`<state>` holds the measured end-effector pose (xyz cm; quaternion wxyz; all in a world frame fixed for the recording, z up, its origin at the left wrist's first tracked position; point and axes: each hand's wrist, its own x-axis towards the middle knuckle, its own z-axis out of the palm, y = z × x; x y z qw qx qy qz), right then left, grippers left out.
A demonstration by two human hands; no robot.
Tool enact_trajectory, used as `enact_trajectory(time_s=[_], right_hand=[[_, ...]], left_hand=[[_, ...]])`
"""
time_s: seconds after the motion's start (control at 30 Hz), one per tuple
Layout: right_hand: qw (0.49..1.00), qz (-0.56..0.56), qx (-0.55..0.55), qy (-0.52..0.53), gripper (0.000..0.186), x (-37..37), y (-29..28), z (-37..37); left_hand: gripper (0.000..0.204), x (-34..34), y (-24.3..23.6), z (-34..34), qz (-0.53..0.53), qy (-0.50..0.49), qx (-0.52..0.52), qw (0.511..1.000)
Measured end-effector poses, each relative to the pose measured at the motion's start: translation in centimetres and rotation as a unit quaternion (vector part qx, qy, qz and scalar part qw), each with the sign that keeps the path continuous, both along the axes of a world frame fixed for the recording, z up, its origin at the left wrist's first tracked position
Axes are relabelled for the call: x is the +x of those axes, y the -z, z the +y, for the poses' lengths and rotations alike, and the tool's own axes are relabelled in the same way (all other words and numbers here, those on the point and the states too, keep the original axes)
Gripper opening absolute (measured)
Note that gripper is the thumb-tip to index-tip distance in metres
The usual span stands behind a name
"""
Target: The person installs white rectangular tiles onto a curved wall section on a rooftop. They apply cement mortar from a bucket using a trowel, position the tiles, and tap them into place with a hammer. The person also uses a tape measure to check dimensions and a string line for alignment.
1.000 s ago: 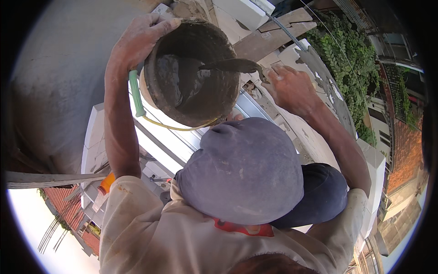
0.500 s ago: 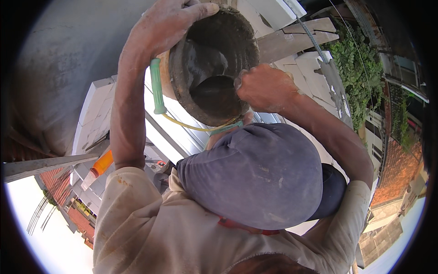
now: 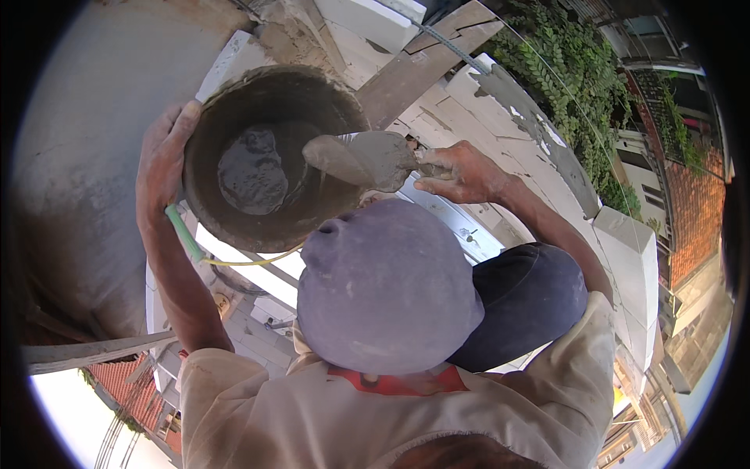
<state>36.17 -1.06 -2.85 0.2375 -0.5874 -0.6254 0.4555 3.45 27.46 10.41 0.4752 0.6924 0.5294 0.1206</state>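
My left hand grips the left rim of a round mortar bucket, thumb over the edge. Wet grey mortar lies in the bottom, and dried residue coats the inner walls. A green handle grip on a yellow wire hangs at the bucket's near left side, by my left forearm. My right hand is closed around the handle of a trowel. Its blade is smeared with mortar and reaches over the bucket's right side, the tip above the interior. My bent knees in grey-blue trousers hide the bucket's near right edge.
A grey plastered wall rises at the left. White blocks line the right, some mortar-smeared. Beyond the bucket lie a wooden plank and a thin steel bar. A taut string passes by green foliage. A wooden beam juts in at lower left.
The bucket and my left hand have shifted left and nearer. My right hand has moved from the bucket's rim out to the right, and the mortar-coated trowel blade now shows.
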Motion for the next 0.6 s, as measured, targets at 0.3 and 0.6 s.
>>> enact_trajectory(time_s=[0.3, 0.6], right_hand=[[0.876, -0.024, 0.008, 0.481, 0.046, -0.6, 0.0, -21.7], [0.571, 0.264, -0.041, 0.776, 0.029, 1.3, -1.7, -31.7]], left_hand=[[0.081, -15.6, 5.5, 4.4, 0.107, -0.07, 0.034, 0.991], [0.089, -16.4, 7.0, 5.5, 0.284, -0.062, -0.095, 0.952]])
